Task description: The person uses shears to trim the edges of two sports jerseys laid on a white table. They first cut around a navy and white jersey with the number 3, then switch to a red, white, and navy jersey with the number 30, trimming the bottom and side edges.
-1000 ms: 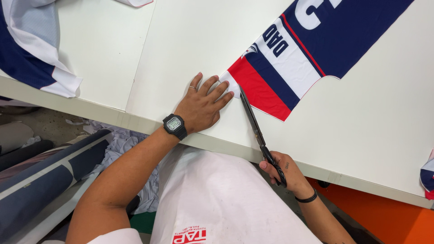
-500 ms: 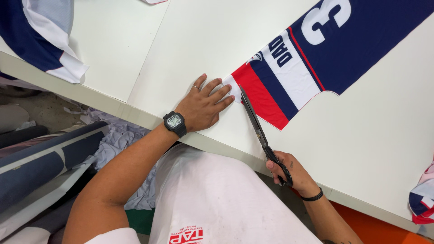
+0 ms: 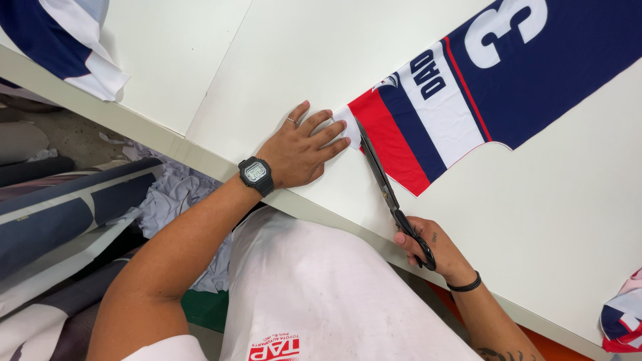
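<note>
Your left hand (image 3: pixel 301 150) lies flat and released, fingers spread, palm down on the large white sheet of paper (image 3: pixel 281 60) that covers the pale worktable (image 3: pixel 167 144); its fingertips reach the white edge of the printed fabric panel (image 3: pixel 468 87), a navy piece with red, white and navy stripes at its near end and white lettering, and press there just beside the blades; a black digital wristwatch (image 3: pixel 257 175) sits on that wrist and a thin ring on one finger. Your right hand (image 3: pixel 428 247) is clenched through the black handles of the long black-handled scissors (image 3: pixel 388 190), at the table's near edge, a black band on its wrist; the blades point away from you and run along the red stripe's left edge, their tip beside your left fingertips; whether the blades are parted you cannot tell. The panel lies flat on the paper, stretching from your fingertips up to the right. A second navy and white fabric piece (image 3: pixel 60 40) rests at the far left corner; a red, white and navy scrap (image 3: pixel 622 321) shows at the right edge; grey and navy rolled fabric (image 3: pixel 73 214) lies below the table on your left.
</note>
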